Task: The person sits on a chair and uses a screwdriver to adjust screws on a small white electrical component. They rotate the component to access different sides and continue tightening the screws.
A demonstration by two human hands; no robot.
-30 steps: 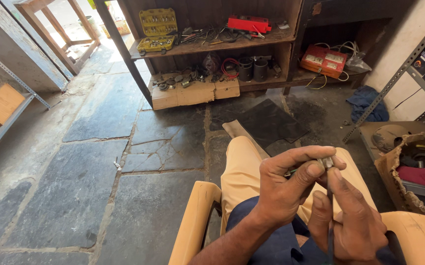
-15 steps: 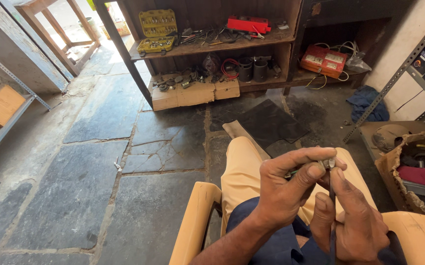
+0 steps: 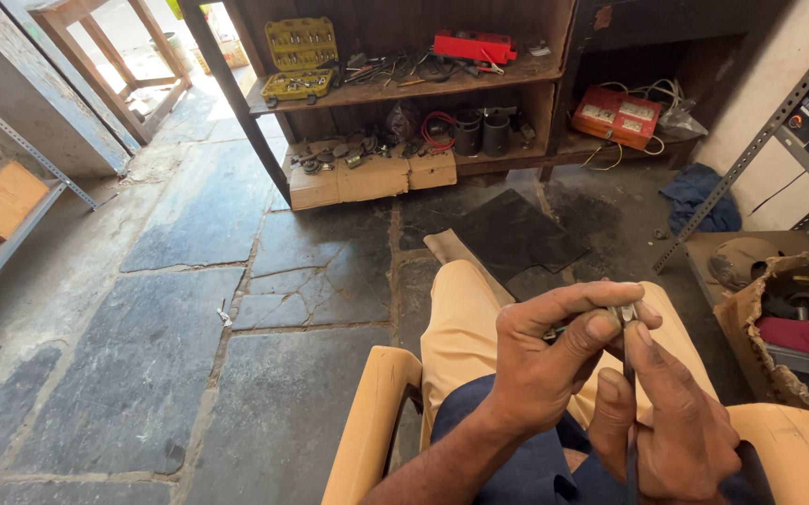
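The left hand (image 3: 540,360) comes in from below and pinches a small grey metal part (image 3: 625,312) between its thumb and forefinger, with the other fingers (image 3: 563,301) curled close over it. The right hand (image 3: 675,421) is just beside it, a little lower, and its forefinger and thumb press on the same metal part from underneath, so both hands meet at this one small piece. What exactly the piece is, I cannot tell, because the fingers cover most of it. A thin dark tool or wire (image 3: 629,411) runs down from the part between the fingers of the right hand. Under the fingers there is the person's lap, in yellow-tan trousers (image 3: 465,323) and a dark blue cloth (image 3: 526,463). On both sides of the hands are the yellow armrests of a chair (image 3: 372,421). Well beyond the fingers, across the grey stone floor (image 3: 171,346), stands a wooden shelf (image 3: 404,89) with a yellow tool case (image 3: 300,56), a red case (image 3: 474,45) and many small dark parts. To the right of the fingers is a torn cardboard box (image 3: 778,318).
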